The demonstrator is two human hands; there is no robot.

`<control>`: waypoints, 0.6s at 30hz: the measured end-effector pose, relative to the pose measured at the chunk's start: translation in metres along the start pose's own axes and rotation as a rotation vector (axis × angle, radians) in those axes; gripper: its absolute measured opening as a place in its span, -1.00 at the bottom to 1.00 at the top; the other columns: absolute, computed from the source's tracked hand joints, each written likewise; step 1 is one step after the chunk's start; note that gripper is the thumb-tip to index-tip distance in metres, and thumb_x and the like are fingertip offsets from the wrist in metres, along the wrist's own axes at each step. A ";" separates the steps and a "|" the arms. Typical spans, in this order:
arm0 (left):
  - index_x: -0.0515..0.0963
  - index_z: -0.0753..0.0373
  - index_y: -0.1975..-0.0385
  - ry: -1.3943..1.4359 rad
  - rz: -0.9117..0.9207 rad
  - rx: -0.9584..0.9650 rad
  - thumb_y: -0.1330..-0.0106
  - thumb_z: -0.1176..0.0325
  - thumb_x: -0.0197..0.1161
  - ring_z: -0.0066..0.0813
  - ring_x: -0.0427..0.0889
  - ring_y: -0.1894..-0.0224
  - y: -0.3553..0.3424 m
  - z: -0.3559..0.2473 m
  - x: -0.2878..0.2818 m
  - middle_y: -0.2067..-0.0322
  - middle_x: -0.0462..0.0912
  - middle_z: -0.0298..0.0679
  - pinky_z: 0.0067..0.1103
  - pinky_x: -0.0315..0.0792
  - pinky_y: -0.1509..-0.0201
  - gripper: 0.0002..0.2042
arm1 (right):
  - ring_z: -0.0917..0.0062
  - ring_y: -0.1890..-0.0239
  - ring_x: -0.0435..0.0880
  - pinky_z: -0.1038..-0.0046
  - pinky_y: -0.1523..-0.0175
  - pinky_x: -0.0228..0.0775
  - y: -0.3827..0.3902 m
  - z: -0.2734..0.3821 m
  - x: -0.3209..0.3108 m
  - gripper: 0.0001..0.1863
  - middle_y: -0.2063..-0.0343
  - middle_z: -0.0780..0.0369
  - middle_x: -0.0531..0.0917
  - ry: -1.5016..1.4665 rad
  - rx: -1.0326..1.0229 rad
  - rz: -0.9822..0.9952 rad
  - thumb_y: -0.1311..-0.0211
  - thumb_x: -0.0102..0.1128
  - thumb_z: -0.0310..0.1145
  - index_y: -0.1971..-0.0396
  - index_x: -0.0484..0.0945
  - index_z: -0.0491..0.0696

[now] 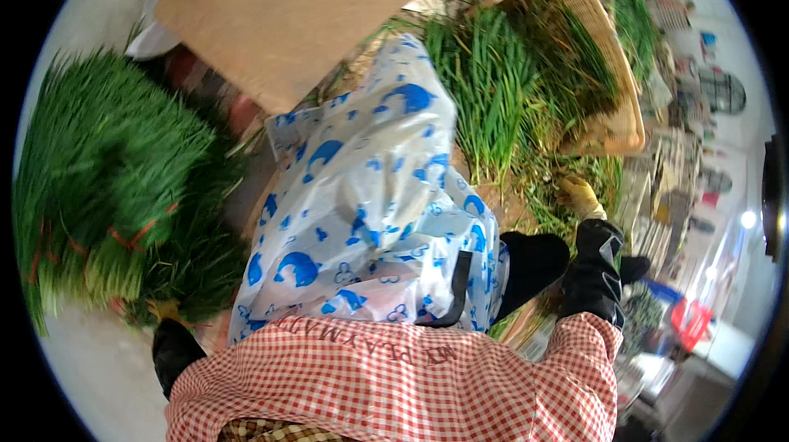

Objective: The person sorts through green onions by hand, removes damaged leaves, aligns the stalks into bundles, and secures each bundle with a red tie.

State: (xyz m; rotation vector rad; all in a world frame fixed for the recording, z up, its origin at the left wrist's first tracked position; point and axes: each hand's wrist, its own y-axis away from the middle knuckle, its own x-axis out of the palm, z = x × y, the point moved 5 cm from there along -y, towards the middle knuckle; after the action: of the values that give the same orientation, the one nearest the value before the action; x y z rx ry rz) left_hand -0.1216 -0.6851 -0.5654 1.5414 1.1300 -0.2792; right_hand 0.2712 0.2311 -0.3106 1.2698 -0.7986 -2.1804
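Note:
My right hand (pixel 581 198), in a yellowish glove, is low beside loose green leaf scraps (pixel 546 187). Its fingers look loosely apart, with nothing visible in them. Above it lies a spread of long green leafy stalks (pixel 485 89), which look like garlic chives. At the left, my left hand (pixel 167 310), also gloved in yellow, reaches to the foot of a large pile of bundled green chives (pixel 115 154). Leaves and the black sleeve hide most of its fingers. Red bands (pixel 136 238) tie the bundles near their pale ends.
A tan board (pixel 288 19) stands ahead. A wicker basket (pixel 629 117) lies tilted at the right, with greens in it. A white plastic apron with blue dolphins (pixel 353 220) covers my lap. Stacked slatted crates (pixel 657 187) and a red bag (pixel 689 325) are farther right.

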 end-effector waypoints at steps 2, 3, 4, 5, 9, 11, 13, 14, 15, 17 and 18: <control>0.22 0.27 -0.22 0.011 0.104 0.031 -0.09 0.37 0.24 -0.17 0.15 -0.29 -0.017 -0.036 0.024 -0.24 0.20 -0.03 -0.42 -0.03 -0.37 -0.37 | 0.53 0.59 0.49 0.52 0.43 0.37 0.004 -0.035 -0.030 -0.77 0.51 0.21 0.59 -0.141 -0.029 -0.121 -0.27 0.07 -0.35 0.19 0.49 -0.19; 0.23 0.28 -0.21 0.018 0.140 0.048 -0.10 0.37 0.24 -0.18 0.16 -0.28 -0.023 -0.055 0.036 -0.23 0.21 -0.04 -0.43 -0.02 -0.36 -0.38 | 0.53 0.56 0.50 0.51 0.42 0.37 0.006 -0.055 -0.042 -0.78 0.49 0.21 0.59 -0.187 -0.005 -0.162 -0.27 0.07 -0.37 0.18 0.48 -0.19; 0.24 0.28 -0.21 0.014 0.175 0.087 -0.11 0.37 0.24 -0.19 0.17 -0.27 -0.034 -0.077 0.040 -0.22 0.22 -0.04 -0.43 0.00 -0.35 -0.39 | 0.54 0.53 0.50 0.50 0.41 0.37 0.008 -0.078 -0.052 -0.79 0.48 0.21 0.58 -0.236 0.022 -0.202 -0.27 0.08 -0.39 0.18 0.48 -0.19; 0.24 0.28 -0.20 -0.015 0.194 0.072 -0.11 0.37 0.23 -0.20 0.18 -0.26 -0.028 -0.080 0.015 -0.21 0.23 -0.05 -0.44 0.01 -0.34 -0.40 | 0.54 0.50 0.51 0.49 0.38 0.38 0.035 -0.106 -0.036 -0.79 0.48 0.23 0.58 -0.244 0.056 -0.200 -0.25 0.09 -0.40 0.19 0.50 -0.19; 0.27 0.29 -0.18 -0.021 0.248 0.160 -0.14 0.36 0.22 -0.23 0.23 -0.22 -0.056 -0.175 -0.004 -0.18 0.27 -0.07 -0.46 0.06 -0.31 -0.44 | 0.53 0.40 0.57 0.51 0.26 0.43 0.054 -0.223 -0.005 -0.76 0.40 0.21 0.62 -0.111 -0.015 -0.280 -0.13 0.12 -0.45 0.19 0.56 -0.16; 0.28 0.30 -0.17 -0.032 0.284 0.200 -0.16 0.36 0.22 -0.24 0.25 -0.20 -0.068 -0.238 -0.003 -0.16 0.29 -0.08 -0.46 0.09 -0.29 -0.46 | 0.49 0.36 0.60 0.50 0.23 0.45 0.062 -0.312 0.036 -0.72 0.34 0.18 0.64 -0.024 -0.003 -0.337 -0.10 0.13 -0.45 0.16 0.56 -0.16; 0.29 0.31 -0.15 -0.020 0.290 0.302 -0.17 0.36 0.21 -0.26 0.27 -0.18 -0.062 -0.316 -0.011 -0.14 0.31 -0.08 -0.47 0.12 -0.27 -0.48 | 0.51 0.42 0.59 0.50 0.32 0.43 0.094 -0.368 0.094 -0.72 0.36 0.20 0.65 -0.214 0.186 -0.347 -0.11 0.15 -0.44 0.14 0.56 -0.14; 0.30 0.31 -0.15 -0.028 0.308 0.324 -0.18 0.35 0.21 -0.27 0.28 -0.18 -0.061 -0.347 -0.006 -0.13 0.32 -0.09 -0.48 0.13 -0.26 -0.49 | 0.54 0.48 0.57 0.50 0.40 0.39 0.122 -0.370 0.129 -0.72 0.41 0.23 0.65 -0.401 0.352 -0.308 -0.12 0.17 -0.44 0.13 0.55 -0.12; 0.30 0.31 -0.14 -0.040 0.336 0.357 -0.19 0.35 0.20 -0.27 0.29 -0.17 -0.059 -0.379 0.005 -0.12 0.33 -0.09 -0.48 0.14 -0.25 -0.50 | 0.51 0.54 0.57 0.49 0.45 0.39 0.144 -0.385 0.164 -0.73 0.45 0.21 0.65 -0.465 0.472 -0.269 -0.13 0.16 -0.41 0.15 0.55 -0.14; 0.31 0.32 -0.13 -0.031 0.383 0.418 -0.20 0.35 0.20 -0.29 0.32 -0.15 -0.042 -0.439 0.020 -0.11 0.35 -0.10 -0.49 0.17 -0.24 -0.52 | 0.46 0.63 0.56 0.44 0.52 0.38 0.188 -0.420 0.217 -0.75 0.53 0.18 0.65 -0.464 0.585 -0.100 -0.15 0.14 -0.33 0.22 0.56 -0.15; 0.32 0.32 -0.12 -0.015 0.421 0.445 -0.21 0.35 0.19 -0.30 0.33 -0.14 -0.034 -0.461 0.034 -0.10 0.37 -0.11 -0.50 0.18 -0.23 -0.53 | 0.43 0.67 0.56 0.41 0.55 0.37 0.207 -0.446 0.250 -0.75 0.56 0.17 0.65 -0.388 0.587 0.015 -0.16 0.13 -0.28 0.28 0.57 -0.15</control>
State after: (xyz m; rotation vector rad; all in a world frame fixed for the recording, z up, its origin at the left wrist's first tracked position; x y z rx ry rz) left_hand -0.3106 -0.2748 -0.4612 2.1220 0.7304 -0.2642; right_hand 0.5791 -0.1882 -0.4930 1.0773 -1.6908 -2.2963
